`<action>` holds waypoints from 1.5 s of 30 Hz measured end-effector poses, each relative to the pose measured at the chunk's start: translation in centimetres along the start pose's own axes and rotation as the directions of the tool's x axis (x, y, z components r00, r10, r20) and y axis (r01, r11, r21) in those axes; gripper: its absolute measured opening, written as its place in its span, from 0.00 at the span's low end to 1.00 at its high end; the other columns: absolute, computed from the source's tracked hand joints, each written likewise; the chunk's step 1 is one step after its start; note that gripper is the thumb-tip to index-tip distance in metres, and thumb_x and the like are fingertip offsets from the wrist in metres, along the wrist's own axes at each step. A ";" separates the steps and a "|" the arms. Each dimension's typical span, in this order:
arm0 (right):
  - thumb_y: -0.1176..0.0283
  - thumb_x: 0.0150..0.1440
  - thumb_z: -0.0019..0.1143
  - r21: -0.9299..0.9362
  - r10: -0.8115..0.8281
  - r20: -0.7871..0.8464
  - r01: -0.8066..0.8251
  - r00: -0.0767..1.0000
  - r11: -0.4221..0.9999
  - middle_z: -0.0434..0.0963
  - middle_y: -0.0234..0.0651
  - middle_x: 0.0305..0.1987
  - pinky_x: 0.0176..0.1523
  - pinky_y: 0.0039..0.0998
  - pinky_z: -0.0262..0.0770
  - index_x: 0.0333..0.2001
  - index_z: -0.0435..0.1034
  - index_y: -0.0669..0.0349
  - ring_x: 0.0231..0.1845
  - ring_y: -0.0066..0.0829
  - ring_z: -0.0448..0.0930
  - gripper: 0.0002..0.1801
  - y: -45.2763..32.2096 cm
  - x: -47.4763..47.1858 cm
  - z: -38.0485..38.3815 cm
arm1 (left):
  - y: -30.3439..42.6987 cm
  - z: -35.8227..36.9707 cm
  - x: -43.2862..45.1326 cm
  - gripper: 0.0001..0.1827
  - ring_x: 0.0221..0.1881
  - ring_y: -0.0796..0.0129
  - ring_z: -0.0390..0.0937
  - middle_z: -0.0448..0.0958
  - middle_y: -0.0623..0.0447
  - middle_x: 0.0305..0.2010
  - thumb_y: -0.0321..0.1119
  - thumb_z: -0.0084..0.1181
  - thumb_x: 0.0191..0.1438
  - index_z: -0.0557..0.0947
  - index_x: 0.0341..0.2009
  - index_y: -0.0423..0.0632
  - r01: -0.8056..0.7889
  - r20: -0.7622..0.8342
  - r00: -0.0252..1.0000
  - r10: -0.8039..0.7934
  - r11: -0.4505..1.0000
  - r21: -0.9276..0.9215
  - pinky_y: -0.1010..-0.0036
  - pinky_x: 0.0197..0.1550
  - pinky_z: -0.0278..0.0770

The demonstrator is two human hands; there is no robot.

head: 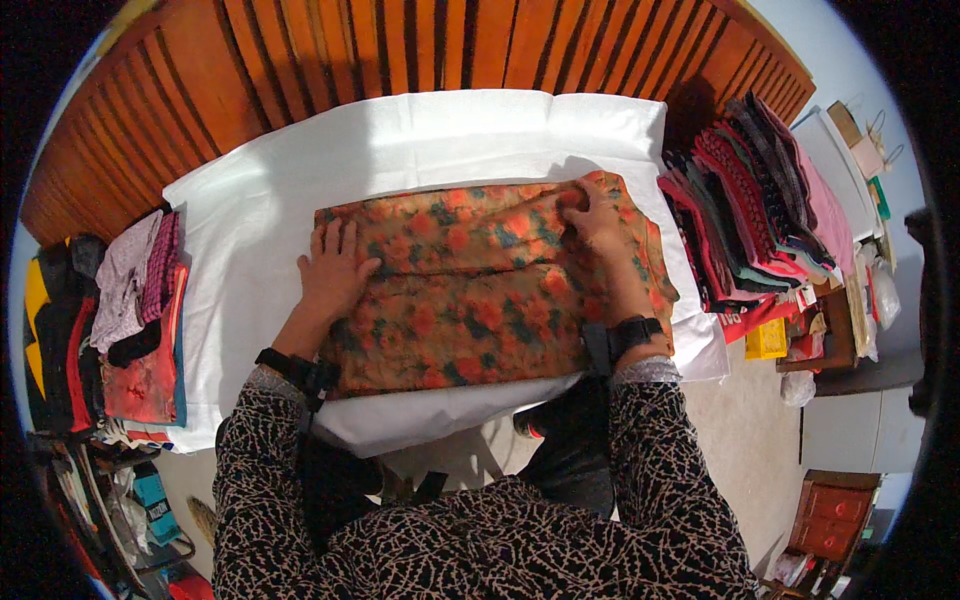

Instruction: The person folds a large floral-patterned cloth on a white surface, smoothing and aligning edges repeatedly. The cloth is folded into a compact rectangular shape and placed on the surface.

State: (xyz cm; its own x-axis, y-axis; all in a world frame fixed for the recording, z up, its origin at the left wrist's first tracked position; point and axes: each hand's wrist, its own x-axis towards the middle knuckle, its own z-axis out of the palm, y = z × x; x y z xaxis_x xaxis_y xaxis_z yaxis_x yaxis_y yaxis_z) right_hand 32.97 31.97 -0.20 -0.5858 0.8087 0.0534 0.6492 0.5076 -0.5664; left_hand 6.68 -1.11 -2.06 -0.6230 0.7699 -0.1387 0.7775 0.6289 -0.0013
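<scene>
A floral garment or cloth (465,315) in orange, brown and dark green lies spread in a rough rectangle on a white sheet (255,225). A crease runs across its middle, and its right end is uneven and bunched. My left hand (332,274) rests flat with spread fingers on the cloth's left edge. Near the upper right corner, my right hand (598,217) touches the fabric with bent fingers; whether it pinches any cannot be told. Both wrists carry black bands.
Stacked folded clothes (757,202) stand to the right. More folded clothes (142,315) lie at the left end. A slatted wooden panel (450,45) rises behind the sheet. A yellow basket (765,339) and a wooden cabinet (832,517) are farther right.
</scene>
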 end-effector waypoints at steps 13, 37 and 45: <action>0.51 0.56 0.52 -0.341 0.276 -0.385 -0.414 0.880 0.844 0.69 0.50 0.57 0.53 0.50 0.70 0.60 0.59 0.59 0.54 0.56 0.71 0.33 7.3 0.6 -4.3 | -0.1 -0.3 -0.2 0.39 0.71 0.48 0.45 0.46 0.47 0.72 0.60 0.41 0.60 0.52 0.69 0.53 -0.002 0.008 1.000 0.003 0.999 -0.043 0.41 0.60 0.54; 0.61 0.54 0.56 -0.629 -0.210 -0.479 -0.166 0.852 0.760 0.75 0.41 0.46 0.48 0.48 0.71 0.42 0.68 0.56 0.49 0.48 0.73 0.15 5.9 1.7 -5.4 | 0.0 0.5 -0.7 0.39 0.70 0.48 0.47 0.51 0.46 0.70 0.62 0.41 0.59 0.56 0.67 0.51 -0.032 -0.105 0.994 0.030 0.999 -0.013 0.41 0.57 0.58; 0.46 0.61 0.41 -0.566 -0.138 0.123 0.184 0.983 0.804 0.67 0.46 0.60 0.63 0.45 0.63 0.59 0.64 0.54 0.63 0.47 0.65 0.30 3.2 1.6 -3.1 | -0.4 1.1 -0.4 0.39 0.69 0.47 0.49 0.50 0.47 0.71 0.62 0.41 0.59 0.56 0.67 0.51 -0.032 -0.115 0.993 0.025 0.997 -0.063 0.40 0.56 0.58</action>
State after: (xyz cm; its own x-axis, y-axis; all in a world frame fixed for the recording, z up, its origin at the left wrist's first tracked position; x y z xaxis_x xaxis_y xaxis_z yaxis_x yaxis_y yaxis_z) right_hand 35.67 35.81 0.63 -0.7251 0.6880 0.0294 0.6886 0.7249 0.0195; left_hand 6.73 -1.78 -3.12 -0.6093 0.7926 -0.0239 0.7902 0.6094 0.0658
